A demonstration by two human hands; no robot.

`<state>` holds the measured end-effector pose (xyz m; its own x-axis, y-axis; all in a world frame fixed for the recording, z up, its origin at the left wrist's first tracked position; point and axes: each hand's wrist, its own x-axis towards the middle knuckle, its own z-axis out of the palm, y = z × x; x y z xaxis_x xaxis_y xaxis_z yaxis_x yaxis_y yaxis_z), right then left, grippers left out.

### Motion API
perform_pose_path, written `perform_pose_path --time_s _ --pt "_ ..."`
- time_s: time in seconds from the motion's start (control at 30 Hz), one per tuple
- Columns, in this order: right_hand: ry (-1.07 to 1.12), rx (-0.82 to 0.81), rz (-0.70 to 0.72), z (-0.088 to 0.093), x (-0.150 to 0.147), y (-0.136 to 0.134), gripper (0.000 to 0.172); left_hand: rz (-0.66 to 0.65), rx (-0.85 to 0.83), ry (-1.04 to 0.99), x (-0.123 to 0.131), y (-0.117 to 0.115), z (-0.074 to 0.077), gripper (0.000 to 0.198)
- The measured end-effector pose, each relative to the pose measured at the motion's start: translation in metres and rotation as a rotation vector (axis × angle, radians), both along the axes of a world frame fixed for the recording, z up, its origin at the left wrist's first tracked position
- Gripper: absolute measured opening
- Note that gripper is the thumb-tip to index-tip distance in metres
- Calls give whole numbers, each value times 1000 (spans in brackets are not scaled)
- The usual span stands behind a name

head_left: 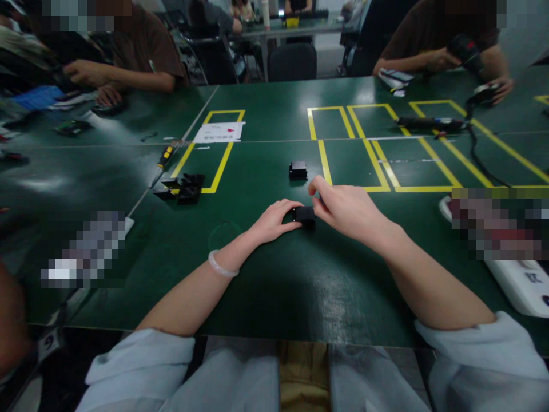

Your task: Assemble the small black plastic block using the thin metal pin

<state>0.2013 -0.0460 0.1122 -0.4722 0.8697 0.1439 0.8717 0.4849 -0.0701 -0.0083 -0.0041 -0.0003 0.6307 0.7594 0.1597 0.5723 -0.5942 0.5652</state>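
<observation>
A small black block-shaped part (305,216) lies on the green table (274,286) in front of me. My left hand (273,222) grips its left side with curled fingers; a pale bangle sits on that wrist. My right hand (346,208) is at the part's right side, fingers bent, thumb and forefinger pinched together just above it. I cannot make out whether anything small is between them. A second black part (298,170) stands alone a little farther away.
Several black pieces (182,187) and a yellow-handled screwdriver (164,157) lie left by yellow tape boxes (214,150). A white paper (219,132) sits farther back. A white power strip (518,280) lies right. Other people work at the far edge, with a black tool (430,122) and cable.
</observation>
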Motion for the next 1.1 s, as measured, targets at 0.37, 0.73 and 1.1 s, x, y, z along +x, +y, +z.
perform_pose_path --time_s 0.37,0.73,1.1 --pt "-10 22 9 -3 3 2 28 -11 19 -29 -1 1 -2 45" --pt "-3 20 9 -3 1 1 31 -1 16 -14 -1 2 -4 45" --pt "-9 11 -2 -3 1 0 29 -13 25 -21 -1 1 -2 44"
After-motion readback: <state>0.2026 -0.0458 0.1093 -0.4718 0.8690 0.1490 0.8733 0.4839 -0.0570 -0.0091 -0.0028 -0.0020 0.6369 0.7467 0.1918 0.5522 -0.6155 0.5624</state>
